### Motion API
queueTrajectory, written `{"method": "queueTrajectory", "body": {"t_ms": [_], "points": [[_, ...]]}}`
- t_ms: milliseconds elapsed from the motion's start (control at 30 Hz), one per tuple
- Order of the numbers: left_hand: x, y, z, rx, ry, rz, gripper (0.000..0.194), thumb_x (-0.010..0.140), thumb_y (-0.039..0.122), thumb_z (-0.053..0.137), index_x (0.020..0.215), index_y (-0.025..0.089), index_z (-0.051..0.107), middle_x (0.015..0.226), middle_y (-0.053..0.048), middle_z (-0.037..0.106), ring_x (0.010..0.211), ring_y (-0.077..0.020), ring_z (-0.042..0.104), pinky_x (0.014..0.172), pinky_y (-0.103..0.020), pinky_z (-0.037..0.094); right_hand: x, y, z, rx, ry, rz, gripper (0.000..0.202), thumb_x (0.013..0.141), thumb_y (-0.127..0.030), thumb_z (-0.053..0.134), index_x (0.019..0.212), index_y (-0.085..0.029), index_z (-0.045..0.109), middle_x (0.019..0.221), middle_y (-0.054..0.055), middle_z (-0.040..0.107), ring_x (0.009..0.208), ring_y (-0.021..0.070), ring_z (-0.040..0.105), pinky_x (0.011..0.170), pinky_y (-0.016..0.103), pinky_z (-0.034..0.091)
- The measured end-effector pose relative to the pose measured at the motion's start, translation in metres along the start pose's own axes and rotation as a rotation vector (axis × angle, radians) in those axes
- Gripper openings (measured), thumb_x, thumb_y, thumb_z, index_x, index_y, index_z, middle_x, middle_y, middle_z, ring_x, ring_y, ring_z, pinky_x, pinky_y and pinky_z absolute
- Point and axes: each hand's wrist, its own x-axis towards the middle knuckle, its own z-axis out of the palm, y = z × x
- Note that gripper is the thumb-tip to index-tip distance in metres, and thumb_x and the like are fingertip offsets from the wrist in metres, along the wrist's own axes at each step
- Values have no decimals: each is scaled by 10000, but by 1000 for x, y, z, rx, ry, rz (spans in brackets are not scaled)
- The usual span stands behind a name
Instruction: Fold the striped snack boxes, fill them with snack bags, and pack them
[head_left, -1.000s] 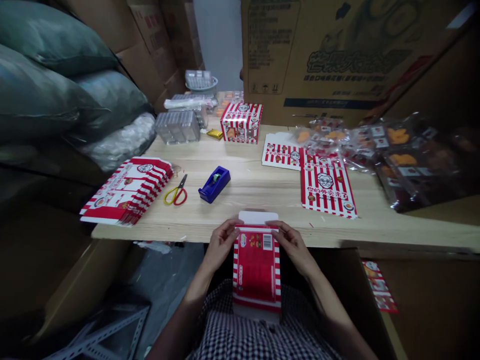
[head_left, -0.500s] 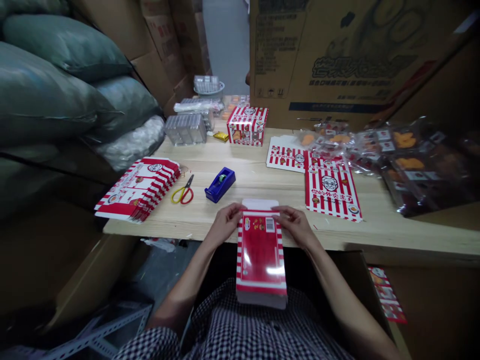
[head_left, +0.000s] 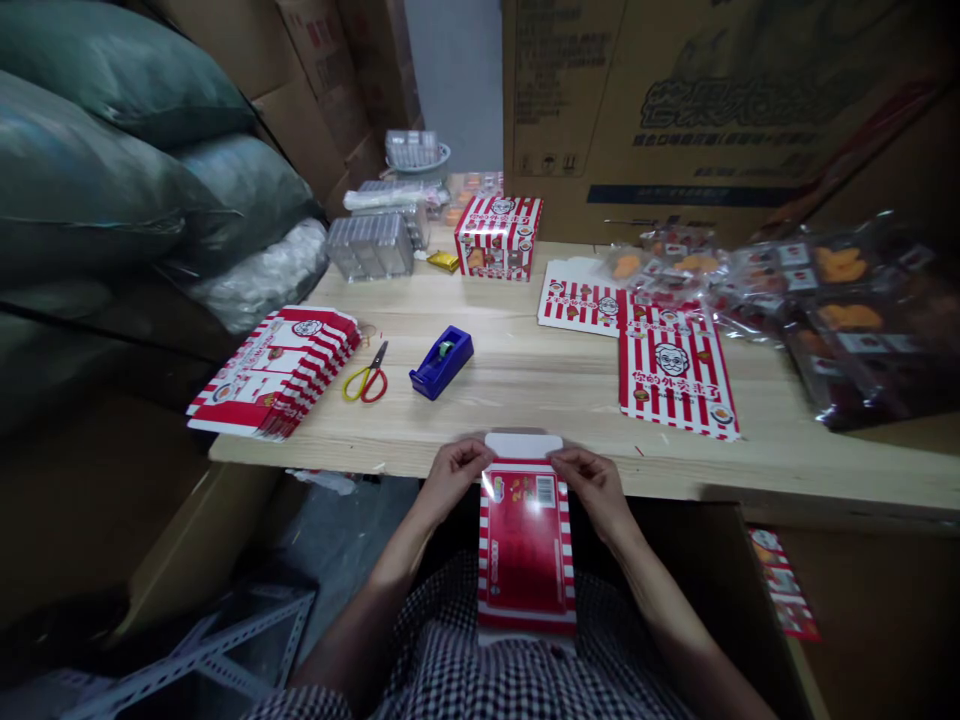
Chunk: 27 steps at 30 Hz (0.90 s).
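Between my hands is a red and white striped cardboard box [head_left: 526, 550], its printed panel facing up and a white flap standing out at the far end. My left hand [head_left: 456, 472] pinches its far left corner. The far right corner sits between the closed fingers of my right hand [head_left: 592, 480]. The near end of the box rests against the checked shirt. Beyond it on the table lie a blue tape dispenser [head_left: 442, 364] and scissors [head_left: 366, 376] with yellow and red handles. What is inside the box cannot be seen.
Flat striped cartons [head_left: 274, 370] are stacked at the left. More flat cartons [head_left: 675, 375] lie at the right beside clear food packets [head_left: 847, 310]. An assembled box [head_left: 498, 238] stands at the back near clear plastic cases [head_left: 371, 247]. A large carton [head_left: 645, 110] rises behind.
Both hands have brought the box down and nearer to my body, tilting it. Their grip on its far corners stays. The view has shifted slightly.
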Motion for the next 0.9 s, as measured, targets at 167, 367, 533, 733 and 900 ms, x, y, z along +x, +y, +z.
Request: {"method": "queueTrajectory", "body": {"t_ms": [167,367,533,733,900], "points": [[4,-4,4,-226,99,-30,384,702,314,831,1017,183,654,803,6,686,736,-137,645,733,-255,477,0,2,6,94,73,1,409,663,-422,871,1010,-256,731,878,31,781,789,226,724,810,397,565],[6,1,6,-464,-64,-149,446,676,179,784,1114,164,704,977,-72,748,852,-192,699,812,-299,523,8,-18,2,230,-186,233,584,589,-376,904,1123,-228,719,930,57,792,837,260,750,806,418,581],[-1,-3,15,-442,-25,-117,378,734,247,773,1098,145,755,1130,-128,750,952,-234,709,868,-338,532,6,-15,0,199,-167,212,348,581,-420,903,810,-204,755,798,51,783,722,244,738,757,409,584],[-6,-16,13,-309,11,3,294,776,300,762,1027,148,784,1240,-138,712,1095,-273,678,933,-366,512,-6,-4,0,125,-90,42,255,682,-401,868,852,-231,783,1116,51,766,1036,236,698,909,342,535],[0,-16,7,-311,-61,-49,345,784,284,764,1100,148,770,1007,-103,784,844,-204,717,821,-303,518,0,-6,-7,81,-249,76,378,751,-438,825,1083,-267,768,1059,45,782,925,230,730,837,347,557]]}}
